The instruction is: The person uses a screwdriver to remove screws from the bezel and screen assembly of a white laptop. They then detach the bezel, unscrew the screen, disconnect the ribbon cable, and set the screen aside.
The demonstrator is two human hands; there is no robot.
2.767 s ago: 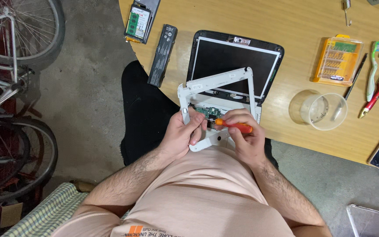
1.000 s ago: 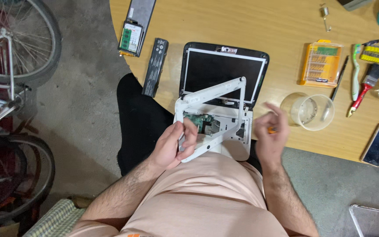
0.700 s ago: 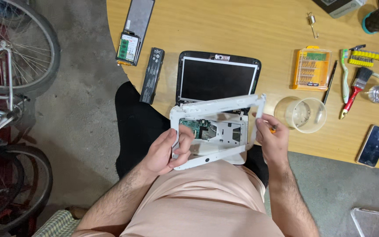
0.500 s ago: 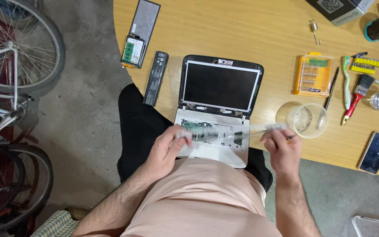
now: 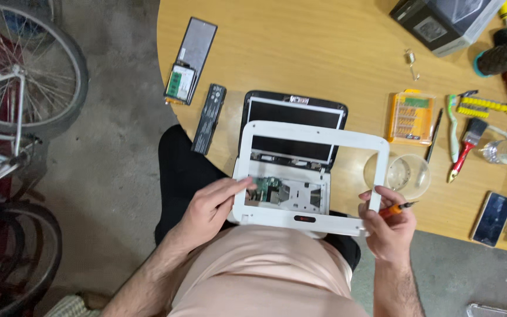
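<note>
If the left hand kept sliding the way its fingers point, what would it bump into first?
The left hand points right, across the white frame it holds. It would probably meet the green circuit board inside the open laptop first, though depth is unclear.

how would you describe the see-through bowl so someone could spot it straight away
On the round wooden table, look just right of the opened small laptop. The clear bowl sits there, below the orange screwdriver-bit case; it is the only transparent round dish there.
</note>
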